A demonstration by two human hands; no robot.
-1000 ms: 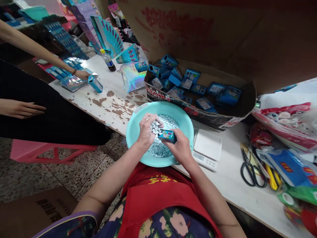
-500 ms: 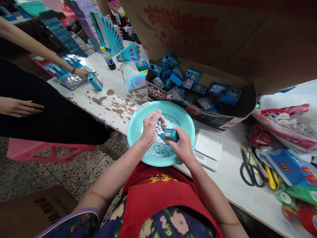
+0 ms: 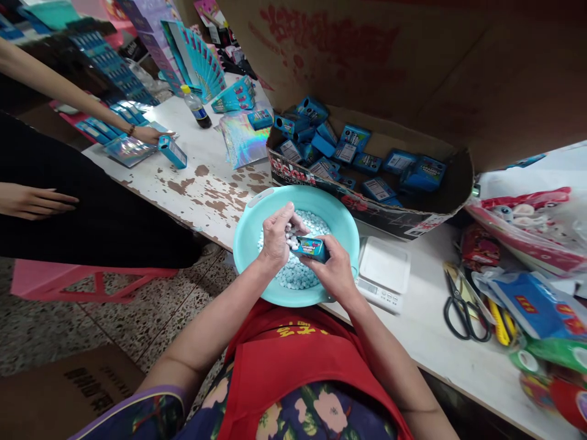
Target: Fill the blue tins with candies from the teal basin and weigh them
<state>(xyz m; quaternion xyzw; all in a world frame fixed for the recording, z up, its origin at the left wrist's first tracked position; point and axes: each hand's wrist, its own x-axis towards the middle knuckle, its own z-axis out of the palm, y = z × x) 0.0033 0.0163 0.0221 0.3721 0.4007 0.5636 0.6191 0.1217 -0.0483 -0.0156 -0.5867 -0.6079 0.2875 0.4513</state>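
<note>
A turquoise basin [image 3: 247, 226] full of small white candies [image 3: 298, 275] stands at the table's front edge. Above it, my left hand [image 3: 276, 237] is cupped around several candies beside the open end of a small blue box [image 3: 310, 247]. My right hand [image 3: 334, 266] grips that box, which lies tilted on its side with its end toward my left palm. Some candies are between the palm and the box opening.
A carton [image 3: 413, 225] of blue boxes stands behind the basin. Right of it are a white scale [image 3: 384, 267] and black scissors [image 3: 461, 311]. At left, another person's hand [image 3: 149, 134] is near a blue box [image 3: 173, 151]; a bottle [image 3: 197, 109] stands behind.
My left hand's fingers have curled slightly more around the candies near the box opening. The whole view has shifted slightly; the other person's hand stays near the upright box.
</note>
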